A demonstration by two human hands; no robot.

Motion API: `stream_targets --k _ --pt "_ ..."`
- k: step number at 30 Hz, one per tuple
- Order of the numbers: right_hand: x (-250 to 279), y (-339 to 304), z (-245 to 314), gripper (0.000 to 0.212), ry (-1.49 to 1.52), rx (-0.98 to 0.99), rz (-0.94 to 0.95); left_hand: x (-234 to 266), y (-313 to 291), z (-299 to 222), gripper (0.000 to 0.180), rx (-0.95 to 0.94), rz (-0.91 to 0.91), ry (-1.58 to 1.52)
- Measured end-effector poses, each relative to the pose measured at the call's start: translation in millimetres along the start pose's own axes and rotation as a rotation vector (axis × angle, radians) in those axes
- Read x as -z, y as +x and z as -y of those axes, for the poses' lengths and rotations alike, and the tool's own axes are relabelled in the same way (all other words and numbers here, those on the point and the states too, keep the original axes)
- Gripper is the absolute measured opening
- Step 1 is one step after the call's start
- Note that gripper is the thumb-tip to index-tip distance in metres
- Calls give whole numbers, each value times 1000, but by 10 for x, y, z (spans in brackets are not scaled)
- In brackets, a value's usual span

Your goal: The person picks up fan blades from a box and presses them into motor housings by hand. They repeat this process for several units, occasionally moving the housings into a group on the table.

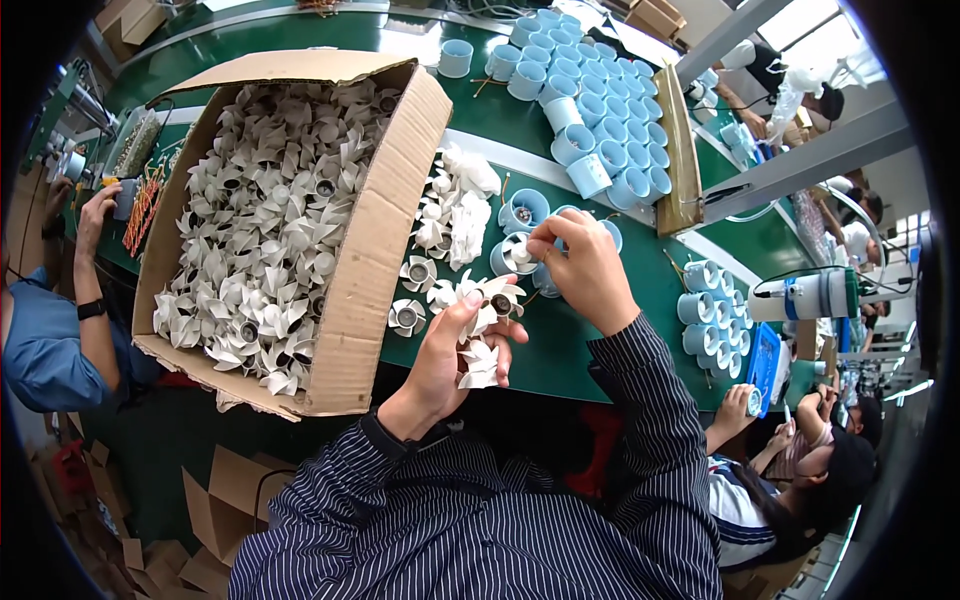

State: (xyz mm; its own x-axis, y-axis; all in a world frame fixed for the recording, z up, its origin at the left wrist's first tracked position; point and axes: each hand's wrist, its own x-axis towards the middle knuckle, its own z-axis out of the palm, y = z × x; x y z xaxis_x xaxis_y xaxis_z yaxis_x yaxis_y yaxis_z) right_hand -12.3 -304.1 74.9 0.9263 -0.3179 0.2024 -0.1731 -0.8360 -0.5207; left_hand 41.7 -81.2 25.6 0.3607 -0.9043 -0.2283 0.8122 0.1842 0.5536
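Observation:
My left hand (437, 362) is closed around several small white fan impellers (479, 365), some with dark round hubs showing. Just right of it, my right hand (592, 272) pinches another white fan impeller (519, 253) at the mouth of a light-blue cylindrical housing (500, 264). How deep that impeller sits in the housing is hidden by my fingers. Behind it stands another blue housing (523, 211) with a motor-like part inside. Loose impellers (407, 317) and a white heap of more of them (460, 200) lie beside my left hand.
A big cardboard box (375, 240) full of white impellers stands at left on the green table (545, 355). Many blue housings (590, 105) fill the back right, near a metal post (780, 180). More housings (703, 308) and a blue tray (764, 365) are at right. People work on both sides.

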Motion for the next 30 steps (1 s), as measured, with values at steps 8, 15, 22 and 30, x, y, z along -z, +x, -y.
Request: stream_targets --k 8,15,22,30 --pt "-36 8 76 3 -215 134 -34 -47 -9 -4 76 6 -48 44" --pt "-122 -25 66 3 -252 145 -100 -83 29 29 74 6 -62 57" --pt "-43 -16 28 5 -242 164 -39 -66 8 60 73 -17 -61 79" --pt "44 88 40 8 -214 205 81 -44 2 63 73 -8 -75 93"
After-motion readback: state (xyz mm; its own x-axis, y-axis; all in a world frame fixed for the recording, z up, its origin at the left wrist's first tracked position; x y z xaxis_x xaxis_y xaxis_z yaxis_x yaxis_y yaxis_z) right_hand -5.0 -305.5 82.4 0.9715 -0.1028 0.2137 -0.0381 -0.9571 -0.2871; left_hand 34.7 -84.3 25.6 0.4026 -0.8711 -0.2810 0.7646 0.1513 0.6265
